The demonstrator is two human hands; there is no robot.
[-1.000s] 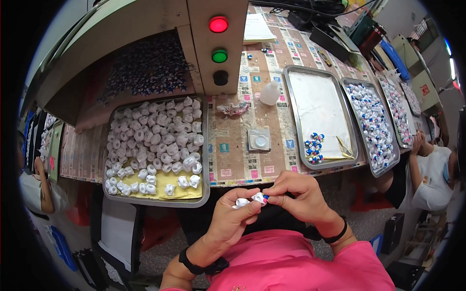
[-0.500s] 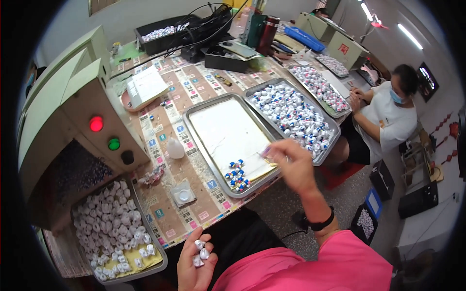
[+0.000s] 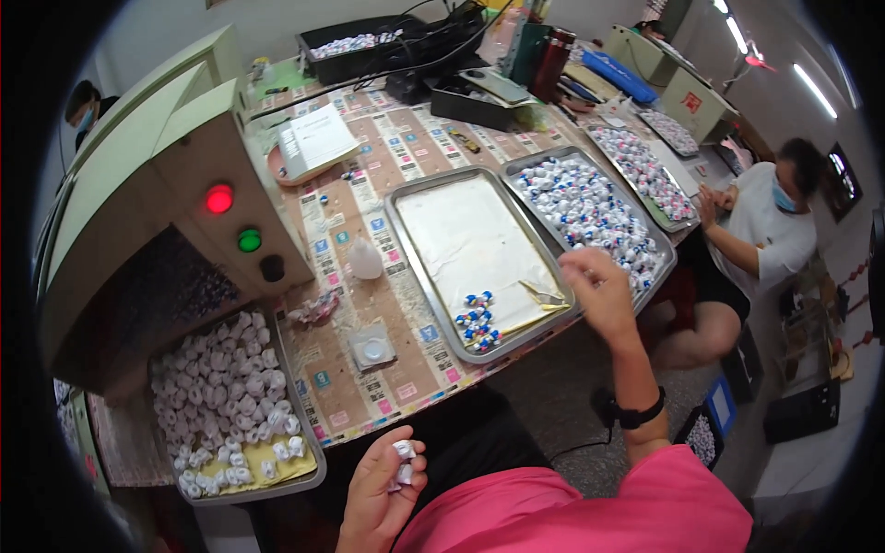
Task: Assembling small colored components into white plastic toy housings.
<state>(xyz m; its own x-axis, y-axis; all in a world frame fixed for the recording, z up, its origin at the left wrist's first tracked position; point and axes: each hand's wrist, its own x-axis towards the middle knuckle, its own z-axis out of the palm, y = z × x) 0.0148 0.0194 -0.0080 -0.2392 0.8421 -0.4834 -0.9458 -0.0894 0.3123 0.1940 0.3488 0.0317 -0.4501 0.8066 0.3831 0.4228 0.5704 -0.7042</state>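
My left hand (image 3: 383, 479), below the table's front edge, has its fingers curled around several small white pieces (image 3: 404, 450). The pieces show between thumb and fingers. My right hand (image 3: 601, 293) is over the near right edge of a metal tray (image 3: 417, 276) lined with white sheet. Its fingers are bent together; whatever they pinch, if anything, is too small to make out. Near the tray's front lies a cluster of small blue-and-white pieces (image 3: 477, 321). Beside it, a yellowish folded scrap or thin tool (image 3: 544, 295) cannot be told apart.
A tray of white pieces (image 3: 221, 387) stands at left below a machine (image 3: 166, 175) with red and green lights. Another heaped tray (image 3: 590, 217) adjoins the lined tray. A white bottle (image 3: 366, 259) and small dish (image 3: 372, 349) stand on the table. A person (image 3: 761, 217) sits at right.
The view has shifted, so the table appears farther right and higher. My right hand has moved slightly right, toward the lined tray's edge. My left fingers have curled more closely over the white pieces.
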